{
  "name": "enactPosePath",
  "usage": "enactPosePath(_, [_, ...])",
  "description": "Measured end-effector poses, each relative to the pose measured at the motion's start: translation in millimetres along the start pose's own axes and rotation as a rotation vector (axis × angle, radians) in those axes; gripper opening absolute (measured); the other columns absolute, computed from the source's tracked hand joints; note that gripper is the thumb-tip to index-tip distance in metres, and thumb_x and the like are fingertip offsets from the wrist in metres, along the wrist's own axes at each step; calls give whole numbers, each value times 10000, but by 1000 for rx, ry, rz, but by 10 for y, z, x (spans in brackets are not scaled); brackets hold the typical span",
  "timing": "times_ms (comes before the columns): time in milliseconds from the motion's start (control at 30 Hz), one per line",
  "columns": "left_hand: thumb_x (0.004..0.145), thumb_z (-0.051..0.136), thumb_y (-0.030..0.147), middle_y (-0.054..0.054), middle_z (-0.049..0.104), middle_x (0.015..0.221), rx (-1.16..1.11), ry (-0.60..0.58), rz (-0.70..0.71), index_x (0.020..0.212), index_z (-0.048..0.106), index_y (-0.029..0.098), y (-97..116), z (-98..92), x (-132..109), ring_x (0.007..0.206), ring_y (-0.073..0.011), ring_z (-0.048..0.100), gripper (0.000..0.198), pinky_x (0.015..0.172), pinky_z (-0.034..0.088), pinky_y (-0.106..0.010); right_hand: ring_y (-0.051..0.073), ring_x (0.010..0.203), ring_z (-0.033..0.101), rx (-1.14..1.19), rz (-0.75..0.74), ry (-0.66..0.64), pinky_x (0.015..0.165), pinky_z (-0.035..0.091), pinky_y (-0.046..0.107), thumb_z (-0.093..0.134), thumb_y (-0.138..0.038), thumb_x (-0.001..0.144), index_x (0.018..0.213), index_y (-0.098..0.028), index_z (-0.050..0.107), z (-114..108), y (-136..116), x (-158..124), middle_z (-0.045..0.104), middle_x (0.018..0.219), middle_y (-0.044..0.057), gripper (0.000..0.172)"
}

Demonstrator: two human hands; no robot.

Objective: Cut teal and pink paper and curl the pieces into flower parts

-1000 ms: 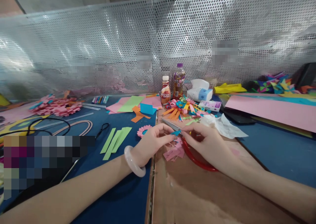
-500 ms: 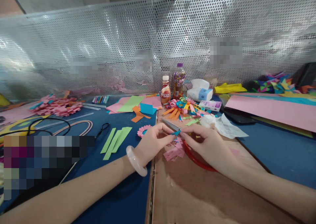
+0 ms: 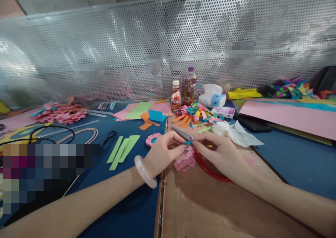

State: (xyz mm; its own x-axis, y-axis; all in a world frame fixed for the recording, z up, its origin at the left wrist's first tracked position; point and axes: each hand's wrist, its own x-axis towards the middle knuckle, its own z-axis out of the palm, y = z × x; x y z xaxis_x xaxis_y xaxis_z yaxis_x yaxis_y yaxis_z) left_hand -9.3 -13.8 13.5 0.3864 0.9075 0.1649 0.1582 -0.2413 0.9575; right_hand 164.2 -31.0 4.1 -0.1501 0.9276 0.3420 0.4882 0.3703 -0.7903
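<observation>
Just over the pivot of the red-handled scissors [image 3: 186,135], as seen from the head camera: a small blue paper piece [image 3: 187,143], pinched by the left hand [image 3: 164,150] with thumb and forefinger closed on its left end. At the right end, thumb and forefinger of the right hand [image 3: 223,152] drawn together too, apparently gripping the very tip, with the exact contact too small to make out. Step in hand, by judgement: folding or rolling so short a piece between two pinches. Best, then, to anchor with the left and shape with the right, in small turns rather than one hard press. Line up the edges before creasing; run a nail along the fold toward the tip. Avoid dragging the pinches apart, for fear of tearing or springing open. Mind the bare blade, and the pink paper scraps [image 3: 186,161] just on the near side of the scissors, easy to pick up by accident. Swing the left forearm clear of the pink paper flower [image 3: 153,139], left of the scissors, and of the green strips [image 3: 126,150], farther left.
</observation>
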Motion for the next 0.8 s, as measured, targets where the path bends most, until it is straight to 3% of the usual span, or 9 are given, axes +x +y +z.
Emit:
enactPosePath(267, [718,621,207,-30,603,761,-16,-15,-34,753,552,141,2,5,0,742,-160,581,102,705,468,-303,168,741,620,22,11,12,604,473,260,525,-220,773,800,-219,661,-21,-46,-3,689,798,4,139])
enactPosePath(500, [737,611,239,-54,620,902,-43,-55,-7,884,566,155,-5,-8,4,862,-177,580,175,758,454,-303,171,707,608,14,18,28,617,465,275,529,-214,757,737,-207,639,-19,-30,-12,673,739,7,112])
enactPosePath(800, [761,589,306,-39,617,786,-42,-121,-117,827,585,143,-18,-12,5,751,-148,571,175,679,437,-265,149,678,582,32,-3,-19,585,445,248,518,-159,724,690,-201,599,-37,-41,-24,643,701,-8,97])
